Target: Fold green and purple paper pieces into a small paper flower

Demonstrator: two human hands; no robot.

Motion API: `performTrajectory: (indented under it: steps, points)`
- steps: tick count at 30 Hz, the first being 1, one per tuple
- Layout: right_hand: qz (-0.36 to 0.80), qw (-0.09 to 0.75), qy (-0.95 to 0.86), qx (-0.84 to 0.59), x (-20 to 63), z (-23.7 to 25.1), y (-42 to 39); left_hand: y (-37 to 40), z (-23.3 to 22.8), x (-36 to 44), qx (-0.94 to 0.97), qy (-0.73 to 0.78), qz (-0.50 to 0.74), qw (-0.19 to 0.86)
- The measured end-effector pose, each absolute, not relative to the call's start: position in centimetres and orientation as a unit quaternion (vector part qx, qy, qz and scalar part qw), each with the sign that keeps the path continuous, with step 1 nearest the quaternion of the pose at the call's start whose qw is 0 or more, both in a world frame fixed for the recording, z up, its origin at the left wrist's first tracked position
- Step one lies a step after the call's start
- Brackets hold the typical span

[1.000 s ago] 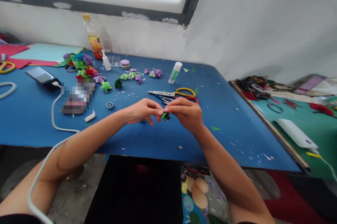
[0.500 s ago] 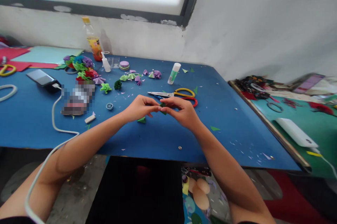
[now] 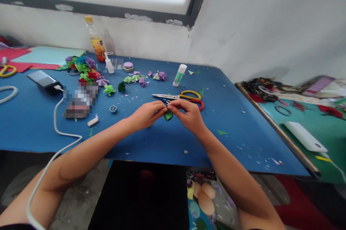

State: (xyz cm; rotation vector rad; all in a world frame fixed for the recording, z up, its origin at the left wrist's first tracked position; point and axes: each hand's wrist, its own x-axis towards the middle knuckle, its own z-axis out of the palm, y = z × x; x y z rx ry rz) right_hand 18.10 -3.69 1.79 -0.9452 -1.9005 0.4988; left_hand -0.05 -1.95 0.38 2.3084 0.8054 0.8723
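Note:
Between my fingertips is a small piece of folded green paper (image 3: 168,115), its lower part hanging below them. My left hand (image 3: 149,114) pinches it from the left, fingers pressed together. From the right, my right hand (image 3: 187,114) pinches the same piece with thumb and forefinger. Just beyond my hands lie scissors (image 3: 190,95) with one yellow and one red handle loop. A blue, pen-like item (image 3: 163,99) lies beside the blades, partly hidden by my fingers. A white and green glue stick (image 3: 180,75) stands tilted farther back.
Folded paper flowers (image 3: 109,90) and purple and green pieces lie at back left. Nearby are a drink bottle (image 3: 96,41), a small squeeze bottle (image 3: 109,63) and a phone (image 3: 44,80) with a white cable (image 3: 55,118). Paper scraps (image 3: 221,132) dot the blue table (image 3: 162,147).
The green paper has turned and now hangs below my fingertips. My left hand has shifted slightly right and down, covering where another green piece lay on the table.

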Motion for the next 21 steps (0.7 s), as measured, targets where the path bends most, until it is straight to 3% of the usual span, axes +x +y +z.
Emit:
performTrajectory:
  steps: [5,14,21]
  points:
    - [0.178,0.437,-0.801,-0.370,17.9,2.0,-3.8,-1.8,0.0,0.1,0.850,0.312,0.304,0.297]
    - [0.042,0.403,-0.848,-0.342,18.5,0.8,-3.2,-2.3,0.0,0.8,0.758,0.387,0.292,0.437]
    - [-0.020,0.319,-0.891,-0.321,19.3,0.3,-2.4,-2.0,-0.7,0.9,0.773,0.397,0.251,0.426]
